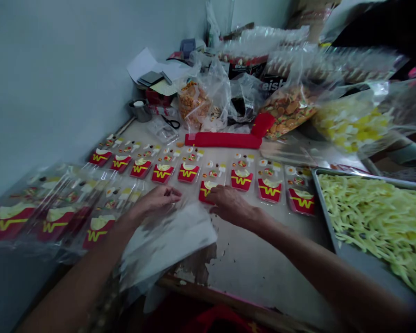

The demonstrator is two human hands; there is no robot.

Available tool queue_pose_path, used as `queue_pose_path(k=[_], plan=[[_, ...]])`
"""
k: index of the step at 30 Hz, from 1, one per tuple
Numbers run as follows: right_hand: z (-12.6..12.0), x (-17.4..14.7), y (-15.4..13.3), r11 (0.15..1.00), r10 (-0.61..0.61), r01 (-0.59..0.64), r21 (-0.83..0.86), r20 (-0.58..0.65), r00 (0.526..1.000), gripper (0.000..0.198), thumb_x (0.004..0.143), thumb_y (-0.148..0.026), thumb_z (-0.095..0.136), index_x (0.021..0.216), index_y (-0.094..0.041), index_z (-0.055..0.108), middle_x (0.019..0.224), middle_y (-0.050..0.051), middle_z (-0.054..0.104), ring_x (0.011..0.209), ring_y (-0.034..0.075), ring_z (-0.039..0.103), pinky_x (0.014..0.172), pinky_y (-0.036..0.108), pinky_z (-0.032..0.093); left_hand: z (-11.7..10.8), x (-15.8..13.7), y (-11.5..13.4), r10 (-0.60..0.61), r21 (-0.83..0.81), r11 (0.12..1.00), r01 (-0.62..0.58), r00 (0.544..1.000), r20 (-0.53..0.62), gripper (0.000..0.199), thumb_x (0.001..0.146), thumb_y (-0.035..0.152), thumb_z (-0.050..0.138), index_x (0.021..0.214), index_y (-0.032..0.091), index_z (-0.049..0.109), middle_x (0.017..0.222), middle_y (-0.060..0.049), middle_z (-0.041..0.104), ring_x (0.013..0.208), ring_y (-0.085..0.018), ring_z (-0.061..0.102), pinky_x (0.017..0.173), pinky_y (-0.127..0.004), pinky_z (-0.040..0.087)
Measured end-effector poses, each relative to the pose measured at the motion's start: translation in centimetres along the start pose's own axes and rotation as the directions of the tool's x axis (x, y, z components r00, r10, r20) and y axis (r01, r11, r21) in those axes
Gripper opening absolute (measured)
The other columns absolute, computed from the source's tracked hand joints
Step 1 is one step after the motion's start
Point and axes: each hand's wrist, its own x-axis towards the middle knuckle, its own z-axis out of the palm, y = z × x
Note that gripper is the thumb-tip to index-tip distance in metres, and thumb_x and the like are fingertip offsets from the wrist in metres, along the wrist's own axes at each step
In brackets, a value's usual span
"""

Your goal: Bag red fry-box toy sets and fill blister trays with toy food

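Observation:
My left hand (161,200) is closed, fingers pinched on the edge of a clear plastic bag (173,236), blurred and whitish, that hangs over the table's front edge. Curled over a red fries-shaped packet (205,190) with a yellow W, my right hand (230,203) hides part of that packet. Its fingertips grip or press the packet's right side. More such packets, like the one at the right (301,201), lie in a row, small food-shaped pieces above each. At the left, several bagged ones (57,224) overlap.
A metal tray (336,240) of pale yellow strips (377,217) stands at the right. Behind the row lie a long red strip (223,140), black scissors (171,122) and clear bags of small pieces (287,111). A grey cup (140,111) stands by the wall. A person's dark sleeve (374,27) shows top right.

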Motion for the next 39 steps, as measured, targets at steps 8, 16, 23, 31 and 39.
queue_pose_path(k=[8,16,23,31,39], plan=[[-2.0,3.5,3.4,0.907,-0.377,0.398,-0.137,0.156,0.913,0.092,0.060,0.008,0.070,0.143,-0.025,0.049,0.151,0.008,0.045,0.141,0.032,0.033,0.115,0.050,0.022,0.2,-1.5,-0.6,-0.219,-0.424,0.878,0.224,0.974,0.062,0.036,0.063,0.044,0.083,0.081,0.015,0.073,0.078,-0.005,0.071,0.066,-0.015,0.061,0.061,-0.026,0.046],[-1.4,6.9,5.0,0.874,-0.456,0.478,-0.088,0.196,0.868,0.067,0.064,0.004,0.065,0.124,-0.026,0.061,0.132,0.005,0.059,0.125,0.027,0.047,0.109,0.044,0.029,1.9,-4.3,0.3,-0.277,-0.555,0.771,0.311,0.949,0.147,0.040,0.068,0.046,0.081,0.094,0.016,0.078,0.087,-0.008,0.072,0.065,-0.013,0.056,0.057,-0.024,0.042],[-3.2,5.9,4.9,0.858,-0.512,0.513,-0.018,0.039,0.858,0.086,0.060,-0.008,0.077,0.140,-0.022,0.049,0.140,0.009,0.054,0.128,0.030,0.046,0.113,0.050,0.027,2.2,-5.8,-0.3,-0.319,-0.481,0.847,0.228,0.941,-0.116,0.030,0.060,0.040,0.087,0.074,0.017,0.075,0.073,-0.001,0.068,0.065,-0.011,0.054,0.061,-0.023,0.039],[-8.1,0.7,4.1,0.983,-0.179,0.181,-0.011,-0.246,0.953,0.097,0.064,-0.047,0.084,0.146,-0.020,0.040,0.132,0.014,0.053,0.117,0.035,0.050,0.095,0.048,0.043,4.0,-6.6,3.2,-0.180,-0.228,0.969,0.094,0.901,-0.394,0.032,0.059,0.042,0.087,0.066,0.016,0.070,0.063,0.000,0.063,0.060,-0.012,0.051,0.055,-0.023,0.035],[-8.0,-3.5,0.8,0.965,-0.037,-0.062,-0.253,-0.368,0.929,0.087,0.072,-0.036,0.080,0.146,-0.016,0.038,0.129,0.017,0.052,0.116,0.038,0.043,0.096,0.051,0.034,6.5,-7.1,4.6,-0.031,-0.071,0.997,0.004,0.928,-0.372,0.030,0.057,0.041,0.088,0.064,0.018,0.071,0.053,0.003,0.054,0.051,-0.009,0.043,0.048,-0.022,0.029]])
